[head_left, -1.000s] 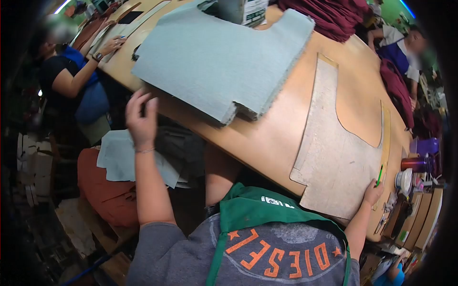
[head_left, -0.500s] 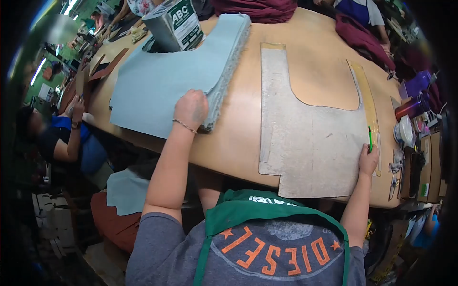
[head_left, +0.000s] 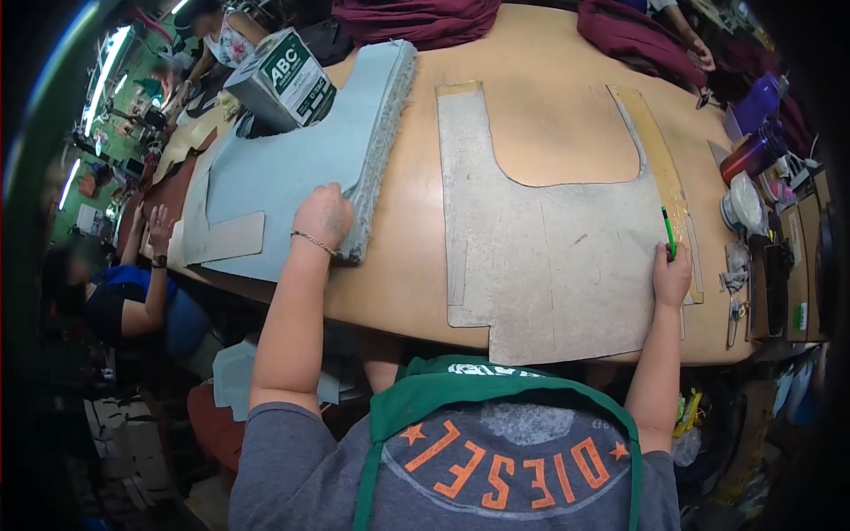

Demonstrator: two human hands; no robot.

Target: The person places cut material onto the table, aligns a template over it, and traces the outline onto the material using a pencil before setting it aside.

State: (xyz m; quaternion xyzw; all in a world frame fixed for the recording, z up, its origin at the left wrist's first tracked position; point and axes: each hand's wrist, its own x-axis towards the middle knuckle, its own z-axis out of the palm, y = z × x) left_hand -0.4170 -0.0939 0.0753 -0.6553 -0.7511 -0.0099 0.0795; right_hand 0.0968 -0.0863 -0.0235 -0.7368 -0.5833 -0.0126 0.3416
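A thick stack of light blue fabric sheets (head_left: 283, 168) with frayed edges lies on the table, its far part cut out in a curve. At its near right edge, my left hand (head_left: 324, 217) has its fingers curled closed around the border of the upper sheets. To the right lies a worn grey U-shaped board template (head_left: 567, 239) with yellowish tape at its ends. My right hand (head_left: 673, 273) rests at the template's right edge, with a green pencil (head_left: 668, 232) upright between its fingers.
A metal ABC can (head_left: 285, 81) stands in the stack's cutout. A pale grey piece (head_left: 232, 237) overlaps the stack's left side, near a co-worker's raised hand (head_left: 160, 230). Maroon cloth (head_left: 416, 19) lies at the back. A purple bottle (head_left: 753, 152) and cardboard box (head_left: 801, 288) line the right.
The view has shifted slightly. A pale grey piece now lies over the stack's left side, and the co-worker's hand beside it has opened. Both my hands keep their places.
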